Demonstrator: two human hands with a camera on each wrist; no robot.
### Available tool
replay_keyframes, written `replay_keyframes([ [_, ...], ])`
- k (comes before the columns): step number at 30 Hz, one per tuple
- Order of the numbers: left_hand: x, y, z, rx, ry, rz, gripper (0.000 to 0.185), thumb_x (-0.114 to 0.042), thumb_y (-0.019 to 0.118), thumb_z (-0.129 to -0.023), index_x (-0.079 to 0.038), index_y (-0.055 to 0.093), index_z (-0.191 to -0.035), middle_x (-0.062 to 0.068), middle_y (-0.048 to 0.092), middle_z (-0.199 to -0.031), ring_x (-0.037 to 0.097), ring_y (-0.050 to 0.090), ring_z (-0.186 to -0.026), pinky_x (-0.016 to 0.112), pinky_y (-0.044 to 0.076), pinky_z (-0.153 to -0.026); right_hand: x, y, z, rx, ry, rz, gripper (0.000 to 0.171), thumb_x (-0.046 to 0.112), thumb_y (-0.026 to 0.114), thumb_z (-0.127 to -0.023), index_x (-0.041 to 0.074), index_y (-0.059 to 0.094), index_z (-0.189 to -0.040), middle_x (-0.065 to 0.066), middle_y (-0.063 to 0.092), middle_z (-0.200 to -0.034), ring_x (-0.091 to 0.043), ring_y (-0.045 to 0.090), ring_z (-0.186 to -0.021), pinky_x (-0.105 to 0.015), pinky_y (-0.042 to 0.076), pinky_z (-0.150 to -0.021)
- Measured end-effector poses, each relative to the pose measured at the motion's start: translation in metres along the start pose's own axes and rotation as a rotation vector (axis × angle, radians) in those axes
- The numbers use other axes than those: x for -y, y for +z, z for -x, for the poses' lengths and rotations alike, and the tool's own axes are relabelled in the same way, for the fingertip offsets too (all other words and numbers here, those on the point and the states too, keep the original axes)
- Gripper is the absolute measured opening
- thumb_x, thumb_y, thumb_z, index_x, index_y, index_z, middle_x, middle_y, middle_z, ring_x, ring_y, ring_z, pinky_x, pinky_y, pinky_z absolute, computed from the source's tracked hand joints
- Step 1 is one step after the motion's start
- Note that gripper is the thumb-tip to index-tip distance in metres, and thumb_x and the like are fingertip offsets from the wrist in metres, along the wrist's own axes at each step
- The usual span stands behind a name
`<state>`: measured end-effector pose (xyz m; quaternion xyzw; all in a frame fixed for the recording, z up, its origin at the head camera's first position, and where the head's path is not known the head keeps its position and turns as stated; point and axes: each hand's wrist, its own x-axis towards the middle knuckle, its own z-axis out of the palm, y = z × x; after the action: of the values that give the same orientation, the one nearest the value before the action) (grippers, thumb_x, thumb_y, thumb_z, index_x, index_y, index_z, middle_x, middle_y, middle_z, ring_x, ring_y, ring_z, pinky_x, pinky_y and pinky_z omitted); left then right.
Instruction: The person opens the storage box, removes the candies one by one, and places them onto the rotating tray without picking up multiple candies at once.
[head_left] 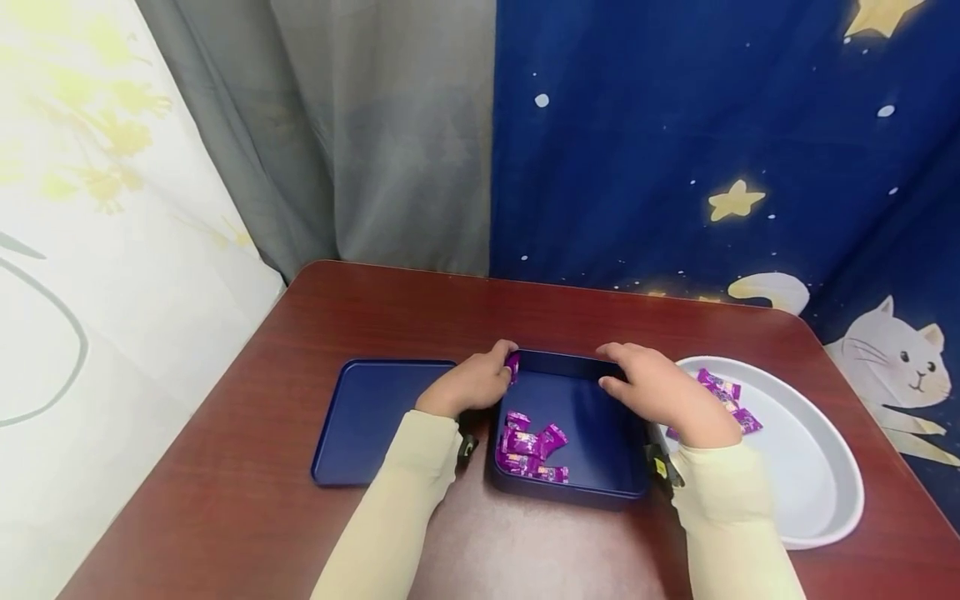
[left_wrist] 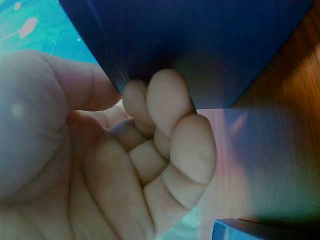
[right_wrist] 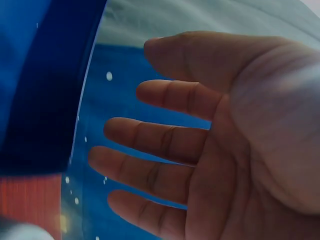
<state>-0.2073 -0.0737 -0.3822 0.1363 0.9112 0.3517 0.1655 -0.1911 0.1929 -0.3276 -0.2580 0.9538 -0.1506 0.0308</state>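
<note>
A dark blue box (head_left: pixel 570 493) stands in the middle of the table with several purple candies (head_left: pixel 528 446) at its near left. My left hand (head_left: pixel 476 382) grips the box's far left corner (left_wrist: pixel 165 45), fingers (left_wrist: pixel 170 105) curled against the outer wall. One purple candy (head_left: pixel 513 367) shows right at its fingertips. My right hand (head_left: pixel 656 390) is over the box's far right rim with fingers (right_wrist: pixel 150 137) straight and spread, holding nothing. The box wall (right_wrist: pixel 45 90) lies just beyond them.
The box's blue lid (head_left: pixel 367 421) lies flat to the left. A white tray (head_left: pixel 817 467) with a few purple candies (head_left: pixel 720 390) sits at the right, near the table edge. Curtains hang behind the table.
</note>
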Motion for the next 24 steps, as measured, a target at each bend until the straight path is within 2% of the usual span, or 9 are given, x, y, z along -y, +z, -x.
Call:
replay_keyframes([
  [6,0.001,0.0,-0.001,0.004,-0.001,-0.018,0.045,-0.023,0.041,-0.106,-0.015,0.033,-0.15,0.005,0.061,-0.103,0.021,0.058,-0.099,0.042,0.046,-0.097,0.012,0.015,-0.012,0.026,-0.057,0.028,0.039,0.014,0.068,-0.092,-0.004,0.061,-0.126,-0.021,0.064,-0.12,-0.039,0.059,-0.114,-0.053,0.043,-0.101],
  [14,-0.001,-0.001,-0.001,0.009,-0.012,-0.027,0.045,-0.024,0.041,-0.106,-0.016,0.033,-0.15,0.01,0.059,-0.129,0.022,0.059,-0.109,0.044,0.044,-0.102,0.025,0.033,-0.028,0.102,-0.082,0.062,0.041,0.017,0.067,-0.094,0.0,0.06,-0.131,-0.019,0.062,-0.125,-0.036,0.059,-0.117,-0.051,0.044,-0.101],
  [24,-0.001,-0.001,-0.002,0.011,-0.016,-0.044,0.046,-0.025,0.039,-0.107,-0.016,0.031,-0.151,0.012,0.053,-0.141,0.023,0.056,-0.121,0.044,0.041,-0.105,0.041,0.044,-0.039,0.181,-0.081,0.07,0.053,0.02,0.066,-0.096,0.002,0.05,-0.142,-0.019,0.055,-0.138,-0.035,0.052,-0.127,-0.049,0.041,-0.105],
])
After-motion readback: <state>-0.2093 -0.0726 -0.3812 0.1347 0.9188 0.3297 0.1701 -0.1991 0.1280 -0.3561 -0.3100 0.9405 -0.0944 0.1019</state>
